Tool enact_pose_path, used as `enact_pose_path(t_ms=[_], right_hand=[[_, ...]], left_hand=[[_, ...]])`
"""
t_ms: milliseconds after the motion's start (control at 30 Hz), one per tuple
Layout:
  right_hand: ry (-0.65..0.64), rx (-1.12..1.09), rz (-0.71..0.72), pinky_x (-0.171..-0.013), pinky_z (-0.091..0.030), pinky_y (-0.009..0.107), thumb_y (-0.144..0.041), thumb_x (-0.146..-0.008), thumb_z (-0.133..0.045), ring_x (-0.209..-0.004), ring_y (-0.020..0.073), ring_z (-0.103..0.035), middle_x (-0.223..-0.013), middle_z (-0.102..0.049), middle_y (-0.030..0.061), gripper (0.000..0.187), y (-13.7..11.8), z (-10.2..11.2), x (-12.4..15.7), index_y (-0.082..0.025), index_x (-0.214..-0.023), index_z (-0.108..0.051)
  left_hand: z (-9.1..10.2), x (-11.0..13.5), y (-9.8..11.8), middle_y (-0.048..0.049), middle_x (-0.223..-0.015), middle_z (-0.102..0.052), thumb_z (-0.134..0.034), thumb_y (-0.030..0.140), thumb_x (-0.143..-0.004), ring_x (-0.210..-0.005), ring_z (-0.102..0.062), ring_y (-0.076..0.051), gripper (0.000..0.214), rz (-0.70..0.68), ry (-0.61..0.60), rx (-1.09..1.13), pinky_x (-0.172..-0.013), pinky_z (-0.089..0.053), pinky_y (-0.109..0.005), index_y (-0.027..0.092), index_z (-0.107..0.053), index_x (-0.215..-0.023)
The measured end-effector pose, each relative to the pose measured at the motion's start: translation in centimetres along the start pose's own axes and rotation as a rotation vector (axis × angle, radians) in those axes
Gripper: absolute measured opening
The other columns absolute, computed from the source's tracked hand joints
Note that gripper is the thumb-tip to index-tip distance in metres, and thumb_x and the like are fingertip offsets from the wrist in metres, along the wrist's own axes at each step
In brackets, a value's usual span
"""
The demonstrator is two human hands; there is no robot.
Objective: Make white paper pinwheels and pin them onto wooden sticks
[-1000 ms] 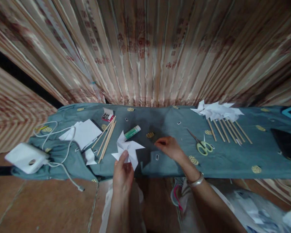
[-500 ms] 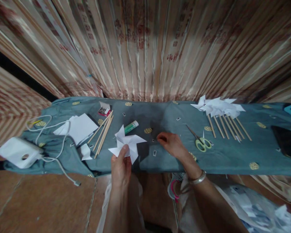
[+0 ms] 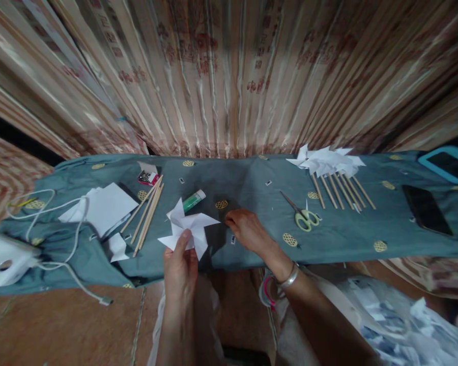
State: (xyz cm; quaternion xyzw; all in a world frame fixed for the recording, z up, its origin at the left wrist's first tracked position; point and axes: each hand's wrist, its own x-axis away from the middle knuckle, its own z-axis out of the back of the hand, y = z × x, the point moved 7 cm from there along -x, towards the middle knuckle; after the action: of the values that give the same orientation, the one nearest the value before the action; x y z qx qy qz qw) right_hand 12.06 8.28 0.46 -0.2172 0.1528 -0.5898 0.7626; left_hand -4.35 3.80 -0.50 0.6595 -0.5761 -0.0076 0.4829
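My left hand grips a white paper pinwheel from below, thumb pressed on its middle and the points spread outward. Behind the pinwheel lies a green glue stick, partly covered by it. To the right, my right hand is low over the cloth with its fingertips pinched together; whatever they hold, if anything, is hidden. A silver bangle circles that wrist. Scissors with pale green handles rest on the cloth to the right of this hand.
Wooden sticks, a small open red box and white paper sheets lie left. Finished pinwheels on sticks, a black phone and a blue-framed device lie right. A white cable trails over the front edge.
The view has shifted right. My right fingertips have moved onto the spot where a tiny object lay on the cloth, and it no longer shows. The left hand keeps its grip on the pinwheel.
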Motion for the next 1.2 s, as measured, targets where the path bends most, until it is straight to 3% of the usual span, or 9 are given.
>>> enact_pose_path(t_ms=[267,467,633,900,1067,1200], right_hand=[[-0.006,-0.062,0.055,-0.084,-0.045,0.028,-0.01,-0.096,-0.047,-0.095,0.0192,-0.065,-0.096,-0.073,0.0075,0.022,-1.2,-0.3,0.7,-0.017,-0.097,-0.068],[0.064,-0.19,0.139,-0.095,-0.045,0.031,-0.006,-0.091,-0.053,-0.102,0.0192,-0.062,-0.1,-0.071,0.0072,0.017,-1.2,-0.7,0.6,-0.017,-0.089,-0.066],[0.106,-0.244,0.138,-0.101,-0.045,0.032,-0.006,-0.089,-0.055,-0.106,0.0176,-0.062,-0.108,-0.07,0.0071,0.017,-0.6,-0.9,0.6,-0.018,-0.086,-0.067],[0.148,-0.241,0.162,-0.1,-0.047,0.034,-0.012,-0.091,-0.055,-0.111,0.0197,-0.06,-0.114,-0.069,0.0083,0.016,0.0,-0.6,1.7,-0.019,-0.087,-0.069],[0.138,-0.243,0.143,-0.101,-0.046,0.038,-0.01,-0.089,-0.055,-0.112,0.0208,-0.061,-0.117,-0.069,0.0098,0.018,1.1,-0.4,2.0,-0.019,-0.09,-0.071],[0.14,-0.267,0.044,-0.095,-0.048,0.034,-0.008,-0.088,-0.053,-0.101,0.0187,-0.066,-0.104,-0.075,0.0062,0.025,1.6,0.4,1.9,-0.02,-0.097,-0.073]], left_hand=[[-0.4,0.3,0.0,-0.001,-0.069,-0.074,-0.07,0.004,-0.073,-0.064,-0.072,-0.014,0.017,-0.004,-0.015,-0.062,-0.082,-0.06,-0.024,0.011,-0.071,-0.089],[-0.9,0.7,0.4,0.0007,-0.066,-0.073,-0.059,0.0,-0.08,-0.056,-0.068,-0.01,0.02,0.014,0.018,-0.083,-0.063,-0.057,-0.013,0.012,-0.071,-0.09],[-0.9,0.7,0.8,0.0018,-0.063,-0.072,-0.059,0.0,-0.08,-0.057,-0.068,-0.011,0.023,0.019,0.015,-0.109,-0.057,-0.055,-0.012,0.015,-0.072,-0.092],[0.0,0.0,1.2,-0.0017,-0.071,-0.074,-0.065,0.004,-0.076,-0.062,-0.071,-0.013,0.013,-0.028,-0.005,-0.162,-0.074,-0.06,-0.021,0.012,-0.071,-0.085],[0.2,-0.3,1.1,-0.0021,-0.072,-0.075,-0.07,0.005,-0.072,-0.074,-0.074,-0.018,0.019,-0.03,-0.04,-0.147,-0.08,-0.061,-0.027,0.014,-0.07,-0.089],[0.2,-0.3,0.9,-0.0039,-0.076,-0.076,-0.073,0.006,-0.069,-0.077,-0.075,-0.02,0.022,-0.026,-0.04,-0.132,-0.08,-0.061,-0.028,0.013,-0.07,-0.09]])
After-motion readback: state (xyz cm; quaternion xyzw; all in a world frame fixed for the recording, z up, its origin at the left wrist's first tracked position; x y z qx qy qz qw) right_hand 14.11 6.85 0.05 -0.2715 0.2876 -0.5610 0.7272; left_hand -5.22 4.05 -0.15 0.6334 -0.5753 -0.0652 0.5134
